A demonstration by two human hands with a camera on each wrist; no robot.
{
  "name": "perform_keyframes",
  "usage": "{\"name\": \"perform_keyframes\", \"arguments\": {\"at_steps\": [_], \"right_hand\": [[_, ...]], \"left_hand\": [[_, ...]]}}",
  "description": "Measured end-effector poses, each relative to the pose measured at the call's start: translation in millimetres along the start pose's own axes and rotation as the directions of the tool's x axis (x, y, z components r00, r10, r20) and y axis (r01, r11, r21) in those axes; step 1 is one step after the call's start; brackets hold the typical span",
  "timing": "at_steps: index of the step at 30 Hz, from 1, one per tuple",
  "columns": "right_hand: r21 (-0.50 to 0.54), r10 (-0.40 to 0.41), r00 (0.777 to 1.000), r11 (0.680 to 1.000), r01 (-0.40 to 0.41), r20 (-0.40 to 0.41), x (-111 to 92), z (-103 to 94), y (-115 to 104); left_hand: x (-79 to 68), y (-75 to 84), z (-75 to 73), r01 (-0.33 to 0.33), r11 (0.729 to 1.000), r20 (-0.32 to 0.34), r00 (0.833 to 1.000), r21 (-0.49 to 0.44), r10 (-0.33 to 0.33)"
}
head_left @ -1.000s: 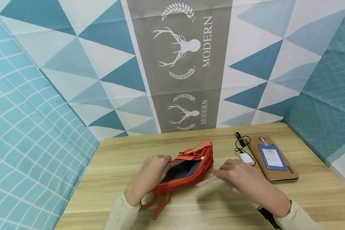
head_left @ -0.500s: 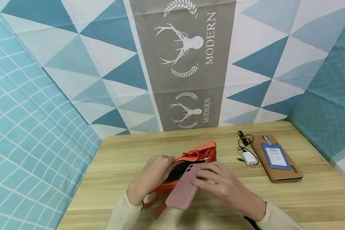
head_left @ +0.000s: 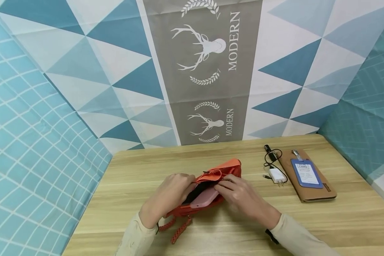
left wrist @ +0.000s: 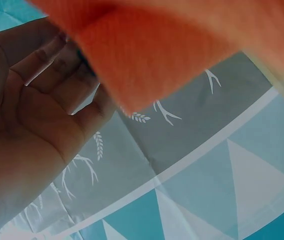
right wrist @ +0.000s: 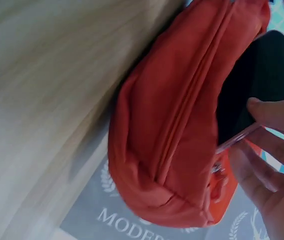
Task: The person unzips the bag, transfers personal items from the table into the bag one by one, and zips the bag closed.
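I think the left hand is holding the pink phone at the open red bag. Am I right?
Not the left hand: in the head view, the right hand is holding the pink phone at the open red bag.

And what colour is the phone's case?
Pink; the phone case shows best in the head view.

An orange-red fabric zip bag (right wrist: 167, 125) with braided cords sits at the lower centre of the head view, its mouth gaping. The left hand (head_left: 170, 193) grips its edge at the mouth's left. A slim rectangular phone in a pink case (head_left: 204, 198), dark-faced in the right wrist view, slants partly inside the mouth, pinched by the right hand (head_left: 240, 195).
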State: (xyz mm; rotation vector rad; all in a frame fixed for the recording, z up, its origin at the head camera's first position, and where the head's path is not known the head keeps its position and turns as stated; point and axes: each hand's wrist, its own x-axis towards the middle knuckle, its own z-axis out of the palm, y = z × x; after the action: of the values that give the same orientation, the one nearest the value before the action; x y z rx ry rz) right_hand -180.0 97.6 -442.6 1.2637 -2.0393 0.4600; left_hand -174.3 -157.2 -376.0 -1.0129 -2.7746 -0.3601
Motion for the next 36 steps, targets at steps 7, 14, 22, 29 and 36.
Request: {"name": "perform_keyframes", "arguments": {"at_steps": [7,14,22,29,36], "right_hand": [[-0.070,0.072,0.997,0.995,-0.071,0.016,-3,4.7,6],[-0.125,0.125,0.992,0.984,-0.124,0.005,-4,8.9,-2],[-0.159,0.096,0.995,0.983,-0.092,0.014,-5,19.8,-7],[-0.149,0.180,0.975,0.976,-0.160,0.129,-9,19.8,-5],[-0.091,0.103,0.945,0.993,-0.078,0.310,-9,15.2,-6]], "left_hand": [[0.1,-1.0,0.7,-0.013,1.000,0.006,1.000,0.013,0.013],[-0.3,3.8,0.3,-0.050,0.998,-0.019,0.999,0.029,0.051],[1.0,5.9,-2.3,-0.049,0.998,-0.025,0.998,0.029,0.050],[2.3,2.2,-2.2,-0.019,1.000,-0.017,1.000,0.010,0.020],[1.5,1.0,-1.0,0.001,1.000,-0.009,1.000,-0.007,-0.001]]}}
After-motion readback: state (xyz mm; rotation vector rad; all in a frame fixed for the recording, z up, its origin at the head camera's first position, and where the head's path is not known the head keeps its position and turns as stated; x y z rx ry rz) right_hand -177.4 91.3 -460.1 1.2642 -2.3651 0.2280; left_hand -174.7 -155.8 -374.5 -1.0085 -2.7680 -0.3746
